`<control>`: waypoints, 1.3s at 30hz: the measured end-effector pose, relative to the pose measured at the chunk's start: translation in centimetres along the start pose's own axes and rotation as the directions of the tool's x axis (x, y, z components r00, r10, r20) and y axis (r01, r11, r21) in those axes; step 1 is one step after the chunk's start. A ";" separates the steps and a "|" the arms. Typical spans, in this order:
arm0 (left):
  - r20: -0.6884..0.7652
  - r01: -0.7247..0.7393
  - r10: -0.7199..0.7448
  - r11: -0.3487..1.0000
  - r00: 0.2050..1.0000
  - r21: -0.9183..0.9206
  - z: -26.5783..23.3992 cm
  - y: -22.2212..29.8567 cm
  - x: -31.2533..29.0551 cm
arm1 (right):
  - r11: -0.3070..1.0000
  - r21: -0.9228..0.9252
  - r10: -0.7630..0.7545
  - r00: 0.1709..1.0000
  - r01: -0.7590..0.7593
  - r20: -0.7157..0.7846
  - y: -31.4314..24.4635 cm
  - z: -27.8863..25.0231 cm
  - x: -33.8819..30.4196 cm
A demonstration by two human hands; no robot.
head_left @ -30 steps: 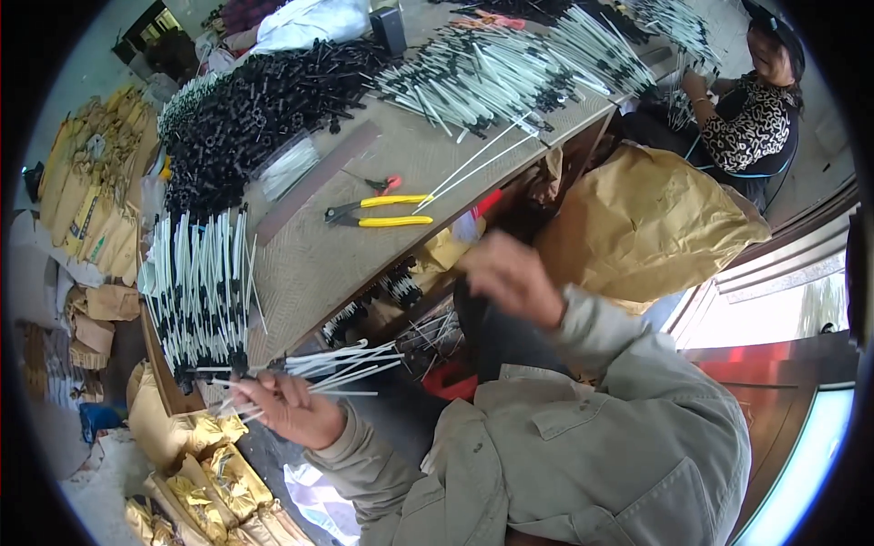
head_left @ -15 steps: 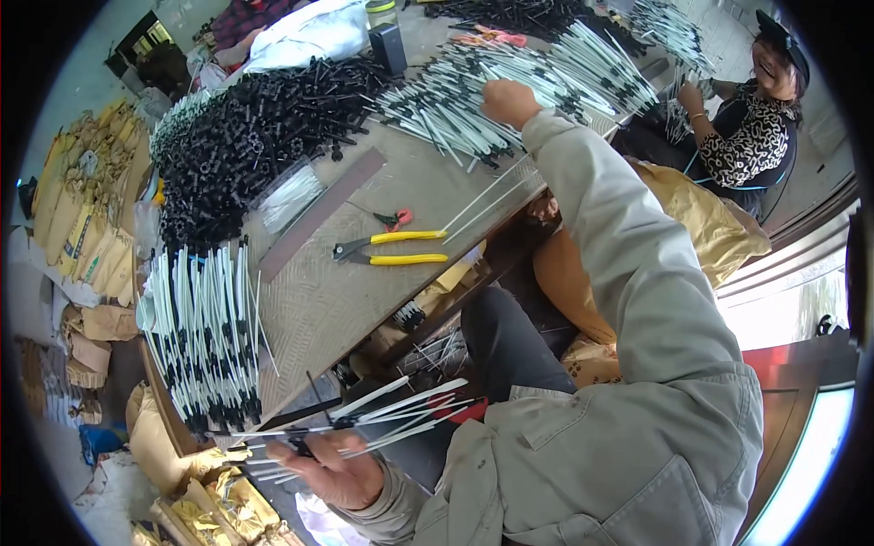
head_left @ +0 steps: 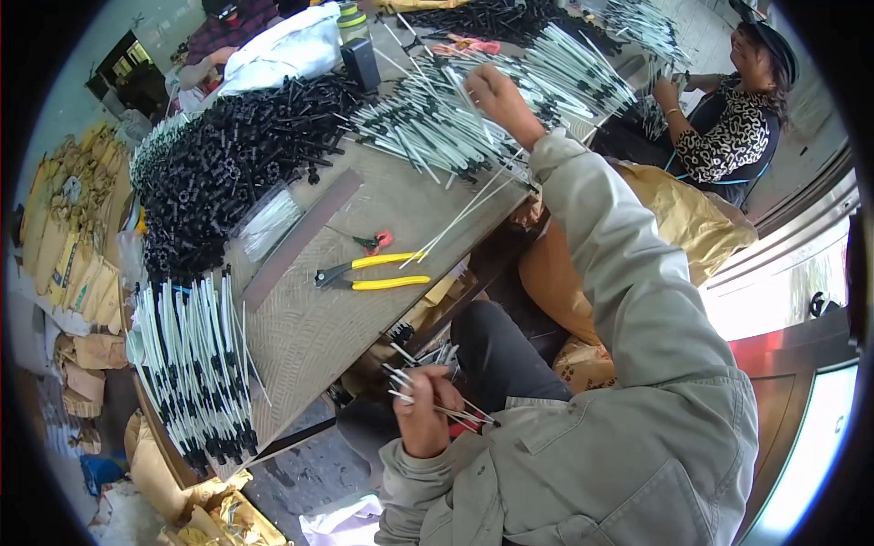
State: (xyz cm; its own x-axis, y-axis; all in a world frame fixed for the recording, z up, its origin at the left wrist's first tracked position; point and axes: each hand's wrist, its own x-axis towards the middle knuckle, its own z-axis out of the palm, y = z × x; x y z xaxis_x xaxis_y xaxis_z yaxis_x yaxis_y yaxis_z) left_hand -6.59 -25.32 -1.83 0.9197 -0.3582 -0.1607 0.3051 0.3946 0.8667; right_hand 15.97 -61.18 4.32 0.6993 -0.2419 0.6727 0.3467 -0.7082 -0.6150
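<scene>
My left hand is closed around a bundle of thin white rods, low over my lap and off the table's front edge. The rods stick out on both sides of the fist; the bundle's middle is hidden by the fingers. Farther out, my right hand is closed above a wide pile of white rods with black connectors. From its fingers a piece of white rods with a black connector appears to reach up and left.
Yellow-handled pliers, a red-handled tool and a flat brown strip lie on the table. Black connectors are heaped at left, above stacked rod pieces. A person sits at right, another at the back.
My left hand has moved right and up toward my lap, its rod bundle turned. The right hand has risen slightly from the pile, and a rod piece now sticks up by it.
</scene>
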 end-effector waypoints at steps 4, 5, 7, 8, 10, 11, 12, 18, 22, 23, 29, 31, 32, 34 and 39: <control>-0.021 -0.002 0.002 1.000 1.000 -0.018 0.4 -0.8 -0.4 | 0.935 0.349 -0.005 0.989 0.058 -0.149 -3.0 0.3 0.4; -0.016 -0.020 0.020 1.000 1.000 -0.021 0.0 -0.7 -0.4 | 0.920 0.389 0.035 0.981 0.043 -0.191 -4.0 0.6 0.4; -0.055 -0.057 0.056 0.998 0.997 -0.004 0.3 -0.6 -0.5 | 0.888 0.457 0.074 0.964 0.053 -0.256 -5.8 0.5 0.4; -0.102 -0.066 0.066 0.998 0.993 0.011 0.4 -0.5 -0.8 | 0.883 0.466 0.072 0.965 0.056 -0.253 -7.4 0.3 0.0; -0.097 -0.003 0.006 1.000 0.995 0.027 -0.2 0.8 -1.2 | 0.840 0.535 0.037 0.974 0.091 -0.224 -10.7 -0.3 -1.6; -0.139 -0.096 0.102 0.994 0.985 0.045 0.1 1.4 -0.8 | 0.806 0.588 0.050 0.979 0.076 -0.196 -11.8 -0.4 -3.3; -0.182 -0.187 0.196 0.980 0.964 0.068 0.2 2.0 -0.3 | 0.823 0.567 0.121 0.981 -0.015 -0.149 -13.4 -0.3 -5.7; -0.222 -0.405 0.430 0.902 0.875 0.152 0.6 5.6 0.7 | 0.873 0.455 0.040 0.957 -0.172 0.286 -19.1 1.0 -21.5; -0.230 -0.467 0.533 0.837 0.814 0.286 0.6 4.1 1.2 | 0.882 0.437 0.033 0.947 -0.178 0.318 -20.5 2.2 -25.4; -0.379 -0.527 0.535 0.839 0.755 0.134 1.5 3.9 1.5 | 0.884 0.432 0.037 0.948 -0.178 0.316 -20.5 2.0 -25.3; -0.375 -0.475 0.386 0.861 0.843 -0.182 -2.2 5.8 -1.4 | 0.989 0.149 -0.032 0.962 -0.009 0.270 -14.0 -0.8 -13.5; -0.204 -0.496 0.465 0.857 0.861 -0.141 -2.4 5.6 -3.0 | 0.998 -0.052 0.026 0.999 -0.024 0.041 -8.9 -0.1 -8.2; 0.016 -0.479 0.515 0.809 0.857 -0.341 -1.5 5.9 -3.5 | 0.977 -0.184 -0.108 0.994 0.106 0.000 -5.3 0.3 -6.3; 0.221 -0.413 0.583 0.750 0.782 -0.517 -1.4 5.4 -4.5 | 0.871 -0.489 0.138 0.979 -0.049 0.148 -1.9 0.8 -4.0; 0.258 -0.431 0.437 0.899 0.862 -0.082 0.6 5.8 -4.4 | 0.642 -0.757 0.172 0.941 0.118 0.292 1.0 2.5 -3.0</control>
State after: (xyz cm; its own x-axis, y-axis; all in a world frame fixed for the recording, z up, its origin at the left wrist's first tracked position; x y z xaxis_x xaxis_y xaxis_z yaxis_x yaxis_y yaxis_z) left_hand -9.06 -21.96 4.23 0.8623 -0.3544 0.3616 -0.1016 0.5787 0.8092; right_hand 15.82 -59.48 0.64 0.9001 -0.1558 0.4068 -0.1686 -0.9857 -0.0044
